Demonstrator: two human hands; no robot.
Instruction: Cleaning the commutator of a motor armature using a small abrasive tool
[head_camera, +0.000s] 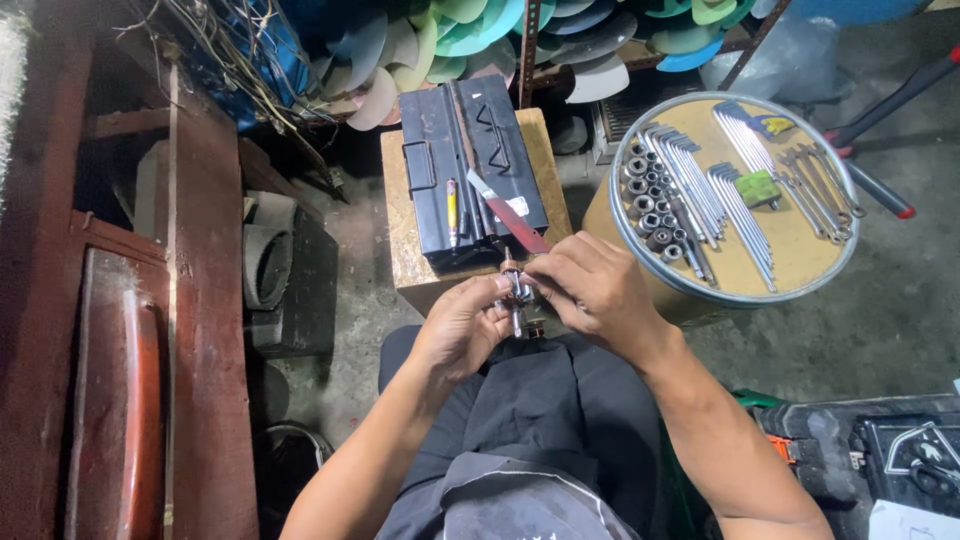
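Metal motor part (517, 300), small and cylindrical with a short shaft pointing down, sits at centre frame above the person's lap, held between both hands. Left hand (462, 325) is closed around its lower left side, thumb and fingers pinching it. Right hand (592, 288) comes in from the right, fingers curled and pressed on the part's upper end; whether it also holds a small tool cannot be told.

Just above the hands, a black metal toolbox (470, 165) lies shut on a wooden block (400, 250). On its lid rest a yellow-handled screwdriver (452, 210) and a red-handled blade tool (508, 212), the latter slanting toward the hands.

At upper right, a round drum top (800, 250) with a raised metal rim serves as a tray. It carries a cluster of sockets (650, 195) on the left, rows of hex keys (690, 170) in the middle and combination wrenches (820, 190) to the right.

Stacked plastic fan blades (480, 35) fill the top edge.
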